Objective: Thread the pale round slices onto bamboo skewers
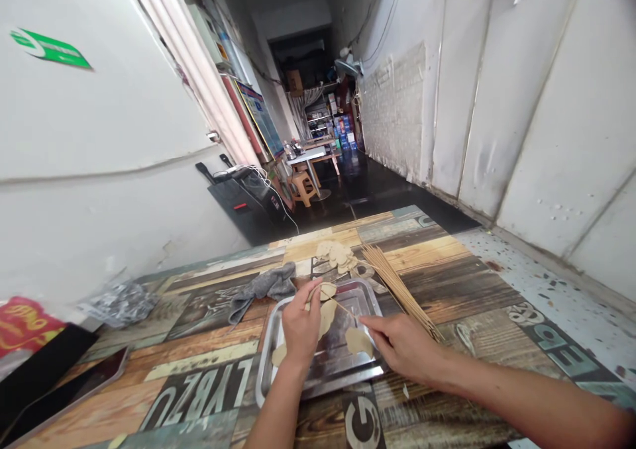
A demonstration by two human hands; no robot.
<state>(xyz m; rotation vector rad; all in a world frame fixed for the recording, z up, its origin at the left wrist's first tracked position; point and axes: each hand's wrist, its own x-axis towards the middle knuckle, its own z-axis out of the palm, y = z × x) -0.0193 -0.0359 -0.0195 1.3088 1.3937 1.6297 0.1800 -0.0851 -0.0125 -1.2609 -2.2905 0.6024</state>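
My left hand is over a metal tray, its fingers closed on a thin pale slice that sits on a bamboo skewer. My right hand is at the tray's right side, fingers pinched on the skewer's near end, with another pale slice just by its fingertips. More slices lie on the tray under and beside my left hand. A pile of the same slices rests on the table beyond the tray. A bundle of bamboo skewers lies to the right of the tray.
A grey cloth lies left of the tray on the printed wood-pattern table. A crumpled grey bag, a red packet and a dark flat device sit at the left. White walls flank a dark corridor with stools and a table.
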